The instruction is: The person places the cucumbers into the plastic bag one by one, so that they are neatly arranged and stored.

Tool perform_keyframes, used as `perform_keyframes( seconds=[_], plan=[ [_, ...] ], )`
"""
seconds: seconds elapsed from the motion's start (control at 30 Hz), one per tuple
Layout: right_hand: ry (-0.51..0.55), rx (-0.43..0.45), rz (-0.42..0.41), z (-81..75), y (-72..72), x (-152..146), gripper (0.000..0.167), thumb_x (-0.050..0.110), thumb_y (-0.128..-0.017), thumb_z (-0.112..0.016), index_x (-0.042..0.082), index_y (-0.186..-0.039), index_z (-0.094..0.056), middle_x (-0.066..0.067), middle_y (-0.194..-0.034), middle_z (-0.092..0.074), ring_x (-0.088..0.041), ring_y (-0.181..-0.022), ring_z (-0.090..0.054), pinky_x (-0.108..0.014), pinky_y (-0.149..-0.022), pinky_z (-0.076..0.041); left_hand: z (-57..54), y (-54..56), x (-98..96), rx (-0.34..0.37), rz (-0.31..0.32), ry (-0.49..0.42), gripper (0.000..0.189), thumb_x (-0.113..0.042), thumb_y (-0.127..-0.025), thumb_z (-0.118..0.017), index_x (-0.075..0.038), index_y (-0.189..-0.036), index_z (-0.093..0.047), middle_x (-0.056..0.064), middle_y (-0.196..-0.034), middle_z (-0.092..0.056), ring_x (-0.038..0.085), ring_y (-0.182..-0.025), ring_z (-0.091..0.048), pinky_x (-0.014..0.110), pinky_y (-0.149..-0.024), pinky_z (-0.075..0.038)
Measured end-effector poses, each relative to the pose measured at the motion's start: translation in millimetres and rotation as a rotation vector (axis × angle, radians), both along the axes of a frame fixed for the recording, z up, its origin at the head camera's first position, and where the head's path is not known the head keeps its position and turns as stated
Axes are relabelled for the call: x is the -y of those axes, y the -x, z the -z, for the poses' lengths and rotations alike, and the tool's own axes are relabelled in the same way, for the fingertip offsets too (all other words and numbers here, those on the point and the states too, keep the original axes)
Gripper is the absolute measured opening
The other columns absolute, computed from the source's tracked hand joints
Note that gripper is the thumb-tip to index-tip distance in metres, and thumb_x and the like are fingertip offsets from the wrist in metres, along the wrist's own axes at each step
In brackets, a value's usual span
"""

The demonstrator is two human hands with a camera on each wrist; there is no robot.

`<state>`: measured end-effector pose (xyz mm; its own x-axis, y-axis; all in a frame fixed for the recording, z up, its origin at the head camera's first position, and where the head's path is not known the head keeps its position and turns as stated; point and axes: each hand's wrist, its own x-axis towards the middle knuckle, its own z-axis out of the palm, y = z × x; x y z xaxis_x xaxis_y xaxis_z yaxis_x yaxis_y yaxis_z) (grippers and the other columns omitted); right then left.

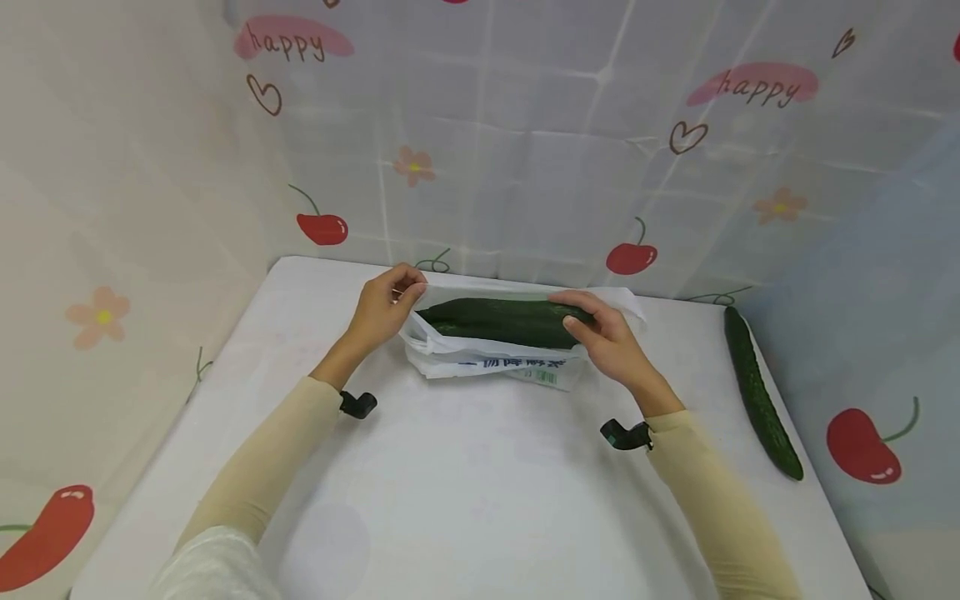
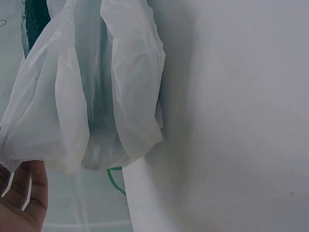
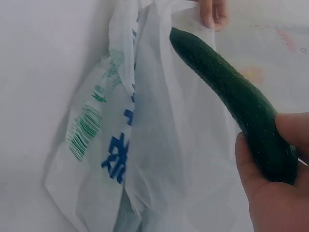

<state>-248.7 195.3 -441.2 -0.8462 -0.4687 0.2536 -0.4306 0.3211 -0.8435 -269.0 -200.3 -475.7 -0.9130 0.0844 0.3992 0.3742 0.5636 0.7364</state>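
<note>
A long dark green cucumber lies level along the open mouth of a white plastic bag. My right hand grips its right end, thumb on one side and fingers on the other, as the right wrist view also shows on the cucumber. My left hand pinches the bag's rim at the far left corner. In the left wrist view the bag hangs in folds from those fingers, partly covering the cucumber. Blue characters and a green barcode mark the bag's near side.
A second cucumber rests along the right edge of the white table. Behind the table hangs a printed curtain with cherries, flowers and lettering. Similar printed sheets flank the left and right sides.
</note>
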Motion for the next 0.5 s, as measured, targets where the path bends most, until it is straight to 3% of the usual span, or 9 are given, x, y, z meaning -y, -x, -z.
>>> perform_keyframes(
  seconds=[0.1, 0.23, 0.33, 0.5],
  plan=[
    [-0.006, 0.033, 0.006, 7.0, 3.6, 7.8, 0.04, 0.011, -0.112, -0.056, 0.014, -0.152, -0.059, -0.009, -0.16, -0.055, -0.024, -0.145, -0.051, -0.011, -0.108, -0.045, -0.2, -0.5, 0.1, -0.002, -0.002, 0.0, 0.013, -0.024, -0.109, -0.065, -0.014, -0.115, -0.07, 0.006, -0.107, -0.074, 0.02, -0.102, -0.068, 0.03, -0.089, -0.054],
    [-0.003, 0.053, 0.001, 14.6, 9.5, 18.6, 0.04, 0.012, -0.112, -0.055, 0.015, -0.152, -0.059, -0.009, -0.161, -0.055, -0.029, -0.151, -0.048, -0.04, -0.125, -0.044, -1.8, -2.0, 0.5, 0.007, -0.003, -0.008, 0.014, -0.026, -0.11, -0.065, -0.015, -0.116, -0.07, 0.006, -0.109, -0.074, 0.022, -0.104, -0.068, 0.032, -0.089, -0.053],
    [-0.015, 0.055, -0.006, 16.7, 16.6, 22.7, 0.04, 0.014, -0.113, -0.055, 0.014, -0.152, -0.059, -0.011, -0.161, -0.055, -0.032, -0.153, -0.047, -0.063, -0.128, -0.036, -2.6, -2.5, -0.2, 0.01, -0.004, -0.013, 0.014, -0.025, -0.11, -0.064, -0.014, -0.116, -0.07, 0.007, -0.109, -0.074, 0.022, -0.104, -0.068, 0.032, -0.089, -0.052],
    [-0.107, 0.025, 0.007, 18.0, 29.0, 20.3, 0.039, 0.013, -0.113, -0.053, 0.011, -0.152, -0.059, -0.014, -0.162, -0.054, -0.036, -0.154, -0.046, -0.064, -0.127, -0.036, -2.9, -1.8, -1.9, 0.007, -0.002, -0.011, 0.013, -0.025, -0.11, -0.064, -0.016, -0.116, -0.071, 0.005, -0.108, -0.073, 0.02, -0.103, -0.066, 0.033, -0.089, -0.052]
  ],
)
